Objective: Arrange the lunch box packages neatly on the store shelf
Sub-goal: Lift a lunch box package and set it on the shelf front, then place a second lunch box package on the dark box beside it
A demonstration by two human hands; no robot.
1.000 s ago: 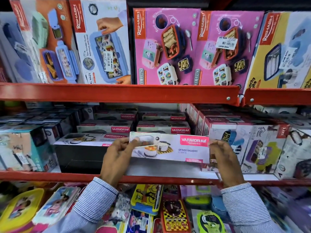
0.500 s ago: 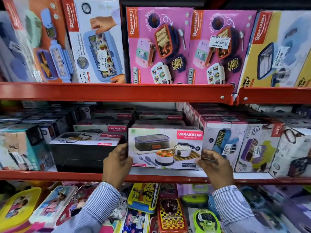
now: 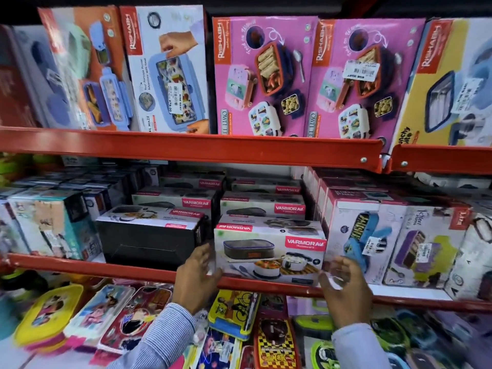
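A white Varmora lunch box package (image 3: 269, 251) stands upright on the middle red shelf (image 3: 127, 267), its picture side facing me. It sits between a black-fronted Varmora box (image 3: 149, 243) and a white box with a blue lunch box picture (image 3: 356, 241). My left hand (image 3: 198, 275) lies against the package's lower left corner with loose fingers. My right hand (image 3: 346, 286) hovers by the lower right corner, fingers spread and blurred. More Varmora boxes (image 3: 262, 207) are stacked behind it.
Tall Rishabh boxes (image 3: 262, 75) lean on the top shelf behind a red rail (image 3: 186, 147). Teal and dark boxes (image 3: 50, 225) fill the middle shelf's left side. Colourful children's lunch boxes (image 3: 234, 312) lie on the lowest level under my arms.
The package was tipped up from lying flat in both hands and set down on the middle shelf. Both hands have loosened and slid to its lower corners; the view has moved closer.
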